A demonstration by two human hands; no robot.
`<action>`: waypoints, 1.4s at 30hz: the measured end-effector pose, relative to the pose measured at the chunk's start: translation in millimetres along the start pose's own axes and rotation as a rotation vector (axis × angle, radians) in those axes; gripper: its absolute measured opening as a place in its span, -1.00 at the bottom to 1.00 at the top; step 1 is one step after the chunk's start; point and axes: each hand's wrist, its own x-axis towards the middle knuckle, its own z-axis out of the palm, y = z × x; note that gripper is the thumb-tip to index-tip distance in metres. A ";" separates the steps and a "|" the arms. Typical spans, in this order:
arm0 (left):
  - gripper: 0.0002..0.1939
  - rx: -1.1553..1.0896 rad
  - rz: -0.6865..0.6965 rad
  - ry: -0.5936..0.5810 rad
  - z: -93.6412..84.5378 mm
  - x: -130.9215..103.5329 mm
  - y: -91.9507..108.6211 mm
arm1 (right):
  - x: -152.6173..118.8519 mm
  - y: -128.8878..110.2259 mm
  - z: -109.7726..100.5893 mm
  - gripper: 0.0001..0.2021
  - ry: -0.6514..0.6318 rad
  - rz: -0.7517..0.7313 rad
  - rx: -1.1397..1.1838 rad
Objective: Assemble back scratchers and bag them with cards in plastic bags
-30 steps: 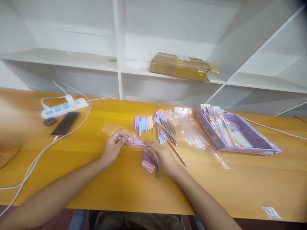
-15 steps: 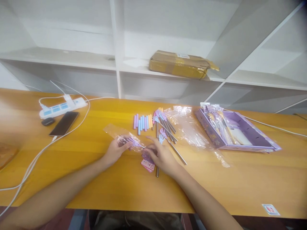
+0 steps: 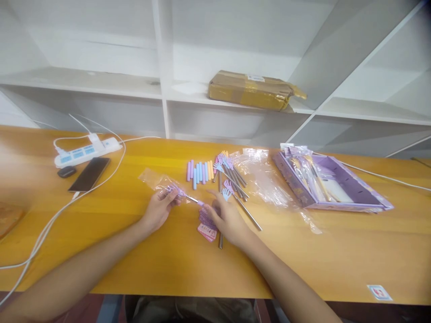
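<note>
My left hand [image 3: 161, 207] pinches a clear plastic bag [image 3: 150, 177] around the purple claw head of a back scratcher [image 3: 191, 198]. Its metal rod slants out of the bag, down to a purple handle end. My right hand [image 3: 225, 220] has its fingers closed on that handle end, the index finger lifted. Below lie pink and purple printed cards [image 3: 207, 229], partly covered by the right hand. Just beyond the hands, several more back scratchers [image 3: 235, 179] with metal rods are piled up. Left of the pile, purple, blue and orange handle sleeves [image 3: 198, 172] stand in a row.
Clear plastic bags [image 3: 269, 184] are heaped right of the pile, beside a purple box [image 3: 336, 206] with packed items. On the left are a power strip [image 3: 85, 153], a phone [image 3: 90, 174] and white cables. A taped parcel [image 3: 249, 92] sits on the shelf behind the table [image 3: 319, 255].
My left hand and the bag have shifted slightly left, away from my right hand. More of the metal rod and the purple handle end now shows between the hands.
</note>
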 end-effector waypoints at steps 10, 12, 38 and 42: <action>-0.70 0.262 -0.036 -0.407 7.0 -20.2 -4.9 | -11.5 0.1 22.3 -0.44 -0.113 -0.017 0.333; -0.64 0.197 -0.033 -0.386 6.8 -19.6 -5.3 | -12.1 -2.5 20.4 -0.45 -0.126 -0.025 0.333; -0.62 -0.190 -0.109 -0.027 6.2 -3.9 3.9 | -1.5 0.2 2.3 -0.69 -0.078 -0.043 0.536; -0.59 -0.153 -0.155 -0.125 14.0 -14.8 5.1 | -0.1 5.3 9.2 -0.79 0.024 -0.148 0.414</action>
